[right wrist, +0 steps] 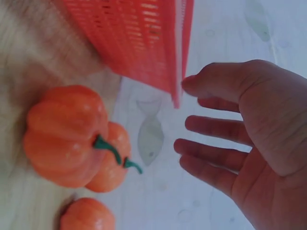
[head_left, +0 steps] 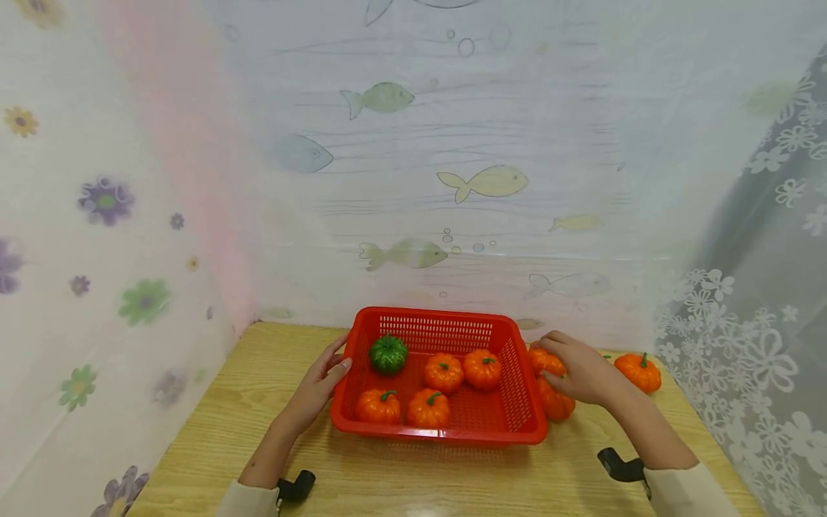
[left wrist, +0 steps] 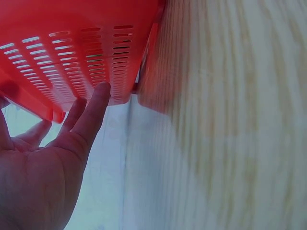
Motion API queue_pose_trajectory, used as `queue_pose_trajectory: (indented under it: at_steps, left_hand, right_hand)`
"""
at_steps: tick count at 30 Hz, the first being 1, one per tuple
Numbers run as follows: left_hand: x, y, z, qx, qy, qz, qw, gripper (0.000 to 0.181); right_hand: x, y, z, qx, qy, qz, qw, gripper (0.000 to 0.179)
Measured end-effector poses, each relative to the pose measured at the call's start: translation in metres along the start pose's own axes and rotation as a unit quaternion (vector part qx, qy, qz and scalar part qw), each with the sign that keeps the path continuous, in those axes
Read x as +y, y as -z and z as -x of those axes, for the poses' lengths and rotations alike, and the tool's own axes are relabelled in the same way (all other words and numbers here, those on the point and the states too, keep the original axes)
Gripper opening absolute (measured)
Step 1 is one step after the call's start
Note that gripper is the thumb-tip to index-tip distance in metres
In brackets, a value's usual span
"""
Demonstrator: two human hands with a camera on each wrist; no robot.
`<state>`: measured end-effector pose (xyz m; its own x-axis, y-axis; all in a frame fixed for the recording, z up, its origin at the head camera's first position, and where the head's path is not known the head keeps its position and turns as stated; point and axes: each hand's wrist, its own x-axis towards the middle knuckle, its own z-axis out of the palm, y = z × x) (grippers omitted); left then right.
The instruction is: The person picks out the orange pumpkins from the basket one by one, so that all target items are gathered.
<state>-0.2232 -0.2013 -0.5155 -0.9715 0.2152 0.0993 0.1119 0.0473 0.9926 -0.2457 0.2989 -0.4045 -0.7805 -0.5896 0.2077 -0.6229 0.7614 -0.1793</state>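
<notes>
A red plastic basket (head_left: 439, 434) holds a green toy pumpkin (head_left: 388, 355) and several orange toy pumpkins (head_left: 444, 373). My left hand (head_left: 316, 388) is at the basket's left side, its thumb by the rim. In the left wrist view its fingers (left wrist: 91, 112) extend straight along the slotted outer wall. On the other side, my right hand (head_left: 578, 366) has its fingers loosely spread, with nothing in them. The right wrist view shows its thumb close to the basket's rim (right wrist: 177, 91). Beneath that hand, two orange pumpkins (right wrist: 67, 136) sit against each other outside the basket.
Another orange pumpkin (head_left: 638, 372) sits at the back right of the wooden table (head_left: 491, 481), and a green stem shows left of it. A fish-printed curtain (head_left: 452, 215) hangs behind the table. Flower-patterned sheets (head_left: 103, 287) flank both sides.
</notes>
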Motion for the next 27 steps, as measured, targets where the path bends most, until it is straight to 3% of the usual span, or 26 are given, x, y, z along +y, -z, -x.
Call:
queue_pose_trajectory:
  at_steps: [15,27]
  left_hand:
    - [0.001,-0.001,0.0,0.007,0.008,-0.008,0.9999,0.06]
    - [0.0,0.0,0.001,0.007,0.008,-0.012,0.9999,0.061]
  right_hand:
    - [-0.026,-0.009,-0.046,-0.055,0.054,-0.003,0.997,0.06]
    - [-0.037,-0.026,-0.073,-0.159,0.042,-0.012,0.9862,0.063]
